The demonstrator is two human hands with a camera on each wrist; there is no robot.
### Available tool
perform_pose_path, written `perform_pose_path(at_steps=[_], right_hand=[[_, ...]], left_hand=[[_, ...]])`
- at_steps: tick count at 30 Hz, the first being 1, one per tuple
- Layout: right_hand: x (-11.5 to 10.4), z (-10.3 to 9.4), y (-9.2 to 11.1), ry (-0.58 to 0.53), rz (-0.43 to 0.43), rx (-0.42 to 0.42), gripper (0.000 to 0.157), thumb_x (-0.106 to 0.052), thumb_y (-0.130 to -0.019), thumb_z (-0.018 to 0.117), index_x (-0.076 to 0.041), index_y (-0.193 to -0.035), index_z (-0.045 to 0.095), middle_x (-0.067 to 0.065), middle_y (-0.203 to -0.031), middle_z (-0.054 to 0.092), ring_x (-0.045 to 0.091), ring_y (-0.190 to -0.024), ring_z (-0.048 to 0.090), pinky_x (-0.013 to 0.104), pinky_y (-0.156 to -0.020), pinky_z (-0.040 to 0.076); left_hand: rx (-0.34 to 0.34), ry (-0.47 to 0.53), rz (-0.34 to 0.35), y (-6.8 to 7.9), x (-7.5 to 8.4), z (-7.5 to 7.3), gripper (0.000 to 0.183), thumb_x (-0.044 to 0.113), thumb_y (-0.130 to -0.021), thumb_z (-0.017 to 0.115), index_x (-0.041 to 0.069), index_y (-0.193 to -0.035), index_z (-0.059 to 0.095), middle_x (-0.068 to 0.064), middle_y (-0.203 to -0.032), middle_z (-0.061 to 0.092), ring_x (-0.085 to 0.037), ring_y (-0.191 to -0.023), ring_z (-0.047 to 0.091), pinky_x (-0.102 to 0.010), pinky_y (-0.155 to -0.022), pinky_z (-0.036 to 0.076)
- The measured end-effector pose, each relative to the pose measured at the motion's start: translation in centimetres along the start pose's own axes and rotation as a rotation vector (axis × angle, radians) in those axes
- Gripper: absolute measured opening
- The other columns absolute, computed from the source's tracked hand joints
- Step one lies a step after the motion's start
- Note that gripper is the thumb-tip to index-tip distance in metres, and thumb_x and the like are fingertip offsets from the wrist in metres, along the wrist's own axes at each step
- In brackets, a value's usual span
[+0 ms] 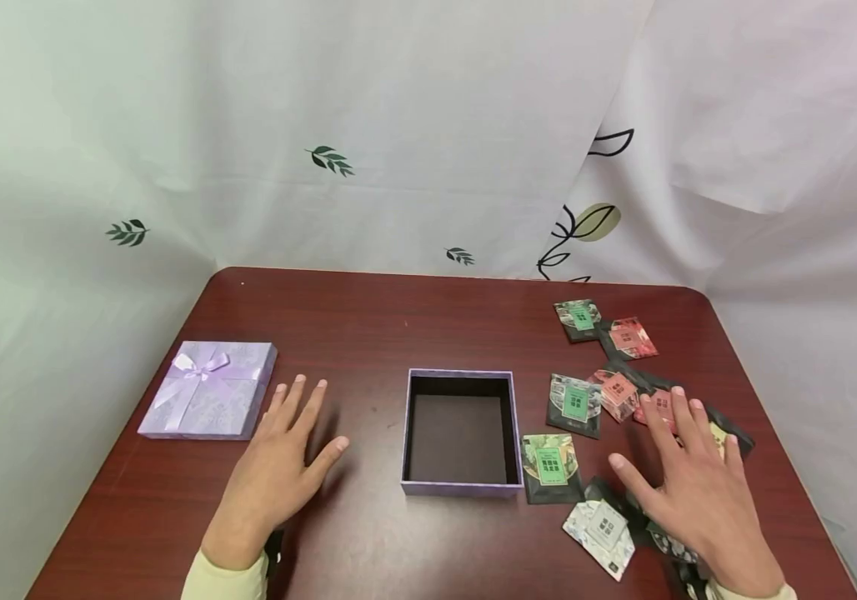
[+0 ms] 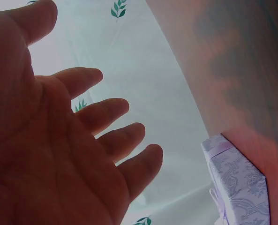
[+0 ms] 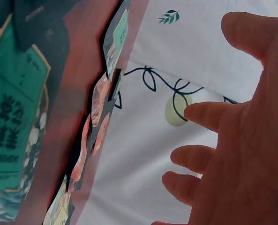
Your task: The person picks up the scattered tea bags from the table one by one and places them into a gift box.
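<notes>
My left hand [image 1: 276, 467] hovers over the table with fingers spread, just right of a lavender gift-box lid [image 1: 211, 390] with a ribbon bow. In the left wrist view its palm is bare, and the patterned lid [image 2: 239, 183] lies beyond the little finger. On the other side my right hand [image 1: 699, 492], also spread and holding nothing, is above several flat sachets; it hides part of them. A green-labelled sachet [image 3: 10, 112] shows large in the right wrist view. Between the hands stands a square purple box base [image 1: 462, 490], its dark inside showing no contents.
Sachets lie scattered on the right: a green-and-yellow one [image 1: 552, 468] against the box, a white one [image 1: 603, 533] nearer me, a red one [image 1: 629, 338] farther back. The dark red wooden table [image 1: 368, 317] ends at a white leaf-print curtain [image 1: 398, 167].
</notes>
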State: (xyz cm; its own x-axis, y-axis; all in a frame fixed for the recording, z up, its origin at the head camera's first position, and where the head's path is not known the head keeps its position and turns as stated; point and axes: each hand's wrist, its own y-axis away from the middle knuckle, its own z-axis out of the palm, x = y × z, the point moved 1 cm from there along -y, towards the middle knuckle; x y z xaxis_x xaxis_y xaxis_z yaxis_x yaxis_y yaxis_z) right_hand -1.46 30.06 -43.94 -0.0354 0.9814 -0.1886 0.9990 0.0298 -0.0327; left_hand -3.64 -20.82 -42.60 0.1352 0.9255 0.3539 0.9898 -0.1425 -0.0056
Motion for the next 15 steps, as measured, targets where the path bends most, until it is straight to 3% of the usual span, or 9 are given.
perform_pose_path(at_steps=[4,8,15], right_hand=[[-0.4,-0.2,-0.3,0.007,-0.032,0.016,0.101,-0.07,-0.094,0.064,-0.012,-0.168,0.029,0.026,-0.176,0.012,0.048,-0.162,0.012,0.084,-0.111,0.021],[-0.8,-0.5,-0.6,0.009,-0.099,0.041,0.107,-0.068,-0.087,0.076,-0.012,-0.167,0.032,0.024,-0.175,0.019,0.046,-0.162,0.017,0.079,-0.11,0.03],[-1.7,-0.6,-1.3,-0.05,-0.312,0.134,0.116,-0.045,-0.069,0.098,-0.011,-0.163,0.04,0.023,-0.162,0.042,0.049,-0.142,0.046,0.068,-0.092,0.053]], left_hand=[[0.009,0.043,0.012,0.1,0.1,0.2,0.087,0.058,-0.102,0.063,0.018,-0.17,0.026,-0.02,-0.175,0.023,-0.048,-0.16,0.023,-0.07,-0.116,0.039],[0.026,0.133,0.045,0.2,0.4,0.3,0.091,0.052,-0.099,0.071,0.019,-0.17,0.024,-0.021,-0.173,0.026,-0.048,-0.156,0.031,-0.07,-0.115,0.04],[0.083,0.274,0.158,0.4,1.4,0.7,0.092,0.034,-0.093,0.083,0.016,-0.167,0.032,-0.02,-0.162,0.042,-0.044,-0.143,0.051,-0.064,-0.109,0.049]])
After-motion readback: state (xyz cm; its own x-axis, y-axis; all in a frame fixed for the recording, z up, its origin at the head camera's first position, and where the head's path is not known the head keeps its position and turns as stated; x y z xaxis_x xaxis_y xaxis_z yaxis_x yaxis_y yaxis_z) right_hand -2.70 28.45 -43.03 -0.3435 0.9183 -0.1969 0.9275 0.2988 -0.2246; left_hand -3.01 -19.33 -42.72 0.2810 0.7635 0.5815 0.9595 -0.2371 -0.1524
